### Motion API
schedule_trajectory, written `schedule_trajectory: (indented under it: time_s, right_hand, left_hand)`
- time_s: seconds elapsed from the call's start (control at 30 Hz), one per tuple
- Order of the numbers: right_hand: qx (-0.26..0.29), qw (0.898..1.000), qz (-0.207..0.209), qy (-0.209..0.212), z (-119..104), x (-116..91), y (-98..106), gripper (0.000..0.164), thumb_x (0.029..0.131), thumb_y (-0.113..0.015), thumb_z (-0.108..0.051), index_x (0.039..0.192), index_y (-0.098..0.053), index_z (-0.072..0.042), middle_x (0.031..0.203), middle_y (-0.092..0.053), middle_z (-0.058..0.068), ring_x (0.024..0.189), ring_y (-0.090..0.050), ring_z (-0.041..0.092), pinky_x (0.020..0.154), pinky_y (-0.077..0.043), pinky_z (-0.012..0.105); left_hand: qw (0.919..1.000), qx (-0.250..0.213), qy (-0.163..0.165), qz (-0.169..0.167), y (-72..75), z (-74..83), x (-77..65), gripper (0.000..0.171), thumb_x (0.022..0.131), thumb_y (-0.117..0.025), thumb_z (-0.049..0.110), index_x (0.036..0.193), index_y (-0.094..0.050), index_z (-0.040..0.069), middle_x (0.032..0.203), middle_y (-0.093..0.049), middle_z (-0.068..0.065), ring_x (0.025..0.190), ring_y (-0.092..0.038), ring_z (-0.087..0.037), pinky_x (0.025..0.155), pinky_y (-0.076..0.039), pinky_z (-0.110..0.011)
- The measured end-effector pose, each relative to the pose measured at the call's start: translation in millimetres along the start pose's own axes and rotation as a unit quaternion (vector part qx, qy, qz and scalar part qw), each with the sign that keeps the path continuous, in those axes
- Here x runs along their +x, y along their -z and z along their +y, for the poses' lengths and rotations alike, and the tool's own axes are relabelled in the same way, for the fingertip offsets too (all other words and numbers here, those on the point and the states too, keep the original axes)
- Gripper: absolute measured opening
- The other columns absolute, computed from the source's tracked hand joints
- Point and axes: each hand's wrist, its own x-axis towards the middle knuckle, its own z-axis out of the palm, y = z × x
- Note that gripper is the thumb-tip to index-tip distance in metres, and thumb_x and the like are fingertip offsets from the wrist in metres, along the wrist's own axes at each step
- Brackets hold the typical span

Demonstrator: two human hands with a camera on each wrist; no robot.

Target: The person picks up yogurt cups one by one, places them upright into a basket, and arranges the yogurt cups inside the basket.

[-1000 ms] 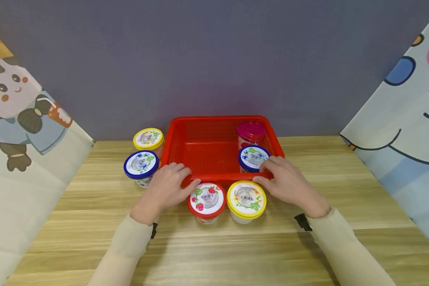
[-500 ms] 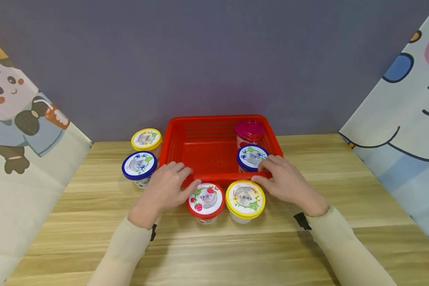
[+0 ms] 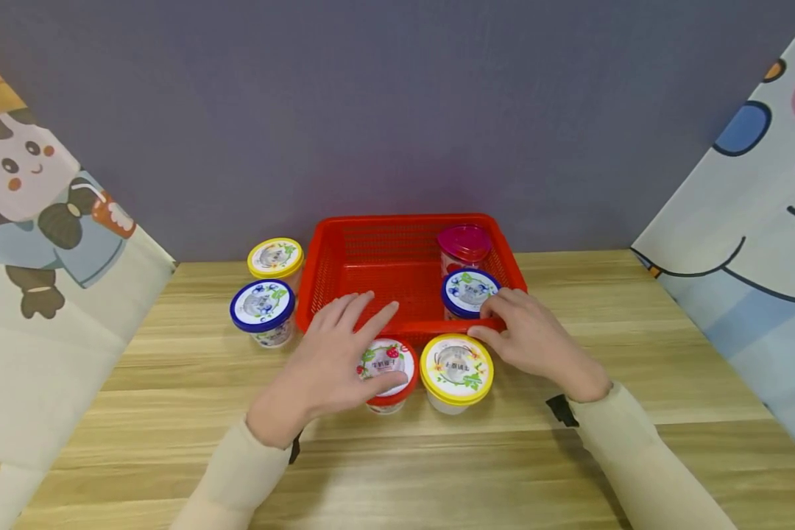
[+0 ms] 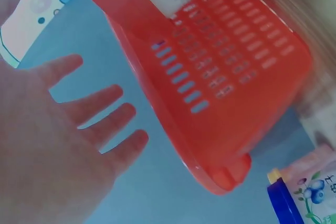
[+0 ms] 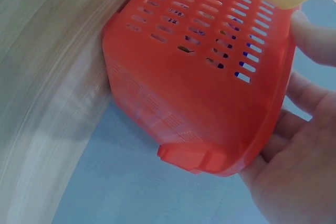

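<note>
A red plastic basket stands against the back wall. My right hand grips its front rim near the right corner; in the right wrist view the fingers curl over the rim with the thumb outside. My left hand is off the rim, fingers spread; the left wrist view shows a gap between fingertips and basket. Its thumb passes over a red-lidded tub with strawberries on the lid. To the right of that is a yellow-lidded tub. Inside the basket's right side sit a blue-lidded tub and a magenta-lidded tub.
Left of the basket stand another yellow-lidded tub and another blue-lidded tub. All this is on a wooden table. A grey wall closes off the back, with cartoon-printed panels on both sides.
My left hand has let go of the basket's front rim, and its fingers have spread over the red-lidded tub. My right hand keeps its grip; basket and tubs stay put.
</note>
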Motion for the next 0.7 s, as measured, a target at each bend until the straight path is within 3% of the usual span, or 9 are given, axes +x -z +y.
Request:
schedule_trajectory:
  time_s: [0.2,0.43,0.57,0.7]
  right_hand:
    - [-0.003,1.000,-0.001,0.003,0,0,-1,0.027,0.090,-0.077,-0.034,0.095,-0.065,-0.010,0.089,-0.058,0.002,0.080,-0.051,0.021,0.074,-0.045,0.039]
    - [-0.005,1.000,0.006,0.014,-2,2,-2,0.028,0.090,-0.077,-0.035,0.095,-0.065,-0.010,0.089,-0.058,0.002,0.080,-0.051,0.021,0.074,-0.045,0.039]
    - [-0.006,1.000,0.007,0.012,-1,1,-2,0.028,0.090,-0.077,-0.035,0.094,-0.064,-0.010,0.088,-0.058,0.002,0.080,-0.051,0.021,0.074,-0.045,0.039]
    - [-0.007,1.000,0.008,0.007,1,0,-1,0.028,0.090,-0.077,-0.035,0.094,-0.064,-0.011,0.088,-0.057,0.001,0.081,-0.051,0.021,0.075,-0.045,0.040]
  left_hand:
    - [0.9999,0.000,0.005,-0.015,-1.5,7.7,-2.6,0.096,0.086,-0.050,0.081,0.163,-0.023,0.030,0.168,-0.018,-0.012,0.153,-0.017,-0.037,0.122,-0.015,-0.055]
    - [0.9995,0.008,-0.005,-0.030,-6.5,22.8,-9.0,0.099,0.084,-0.049,0.084,0.163,-0.021,0.032,0.171,-0.005,-0.007,0.156,0.000,-0.031,0.123,-0.002,-0.053]
    - [0.9987,0.014,-0.027,-0.042,-15.6,28.3,-13.9,0.097,0.086,-0.049,0.082,0.163,-0.020,0.032,0.171,-0.002,-0.006,0.156,0.001,-0.032,0.123,-0.001,-0.052]
    - [0.9975,0.021,-0.053,-0.042,-24.6,30.2,-18.6,0.094,0.088,-0.043,0.082,0.163,-0.024,0.029,0.171,-0.009,-0.008,0.157,-0.003,-0.030,0.124,-0.005,-0.049]
